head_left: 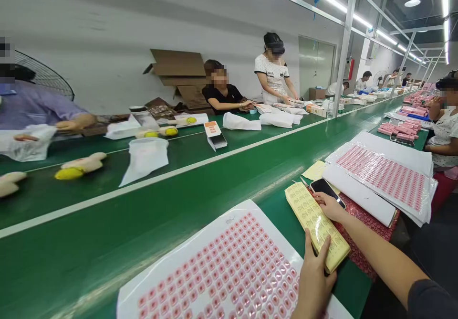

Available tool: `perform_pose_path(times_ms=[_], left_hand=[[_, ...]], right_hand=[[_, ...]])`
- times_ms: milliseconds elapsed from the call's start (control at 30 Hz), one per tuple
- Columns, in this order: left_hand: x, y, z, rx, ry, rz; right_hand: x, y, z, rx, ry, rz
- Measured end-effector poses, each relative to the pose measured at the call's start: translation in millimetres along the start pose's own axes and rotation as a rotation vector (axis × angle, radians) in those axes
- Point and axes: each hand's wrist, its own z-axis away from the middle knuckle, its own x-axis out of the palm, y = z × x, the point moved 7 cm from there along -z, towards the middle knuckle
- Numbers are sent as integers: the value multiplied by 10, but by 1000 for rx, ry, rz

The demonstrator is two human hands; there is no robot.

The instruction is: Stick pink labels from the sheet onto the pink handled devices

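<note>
Low in the view, my left hand (313,283) grips the lower edge of a thick pad of yellow printed label sheets (317,226), with the thumb rising along its side. My right hand (329,206) lies flat on the pad's upper end, touching a black smartphone (327,192). Just left of my left hand, a white-backed sheet of pink labels (218,271) rests on the green belt. Beyond the pad are a stack of similar pink label sheets (382,175) and a red bubble-wrap mailer (365,228), partly hidden under the pad and stack.
A green conveyor bench (118,214) runs lengthwise, carrying plush items with yellow parts and white bags. Co-workers sit and stand along it. A person at right (443,137) handles pink items, and a standing fan (43,75) is at far left.
</note>
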Motion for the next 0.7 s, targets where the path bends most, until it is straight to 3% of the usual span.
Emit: perform_pose_path(times_ms=[400, 567, 700], left_hand=[[29, -40, 43, 108, 56, 79], [20, -38, 59, 110, 65, 67], [-5, -63, 58, 131, 111, 23]], right_hand=[[-66, -6, -163, -234, 9, 329], [-45, -42, -128, -228, 29, 355], [-163, -21, -67, -160, 68, 392]])
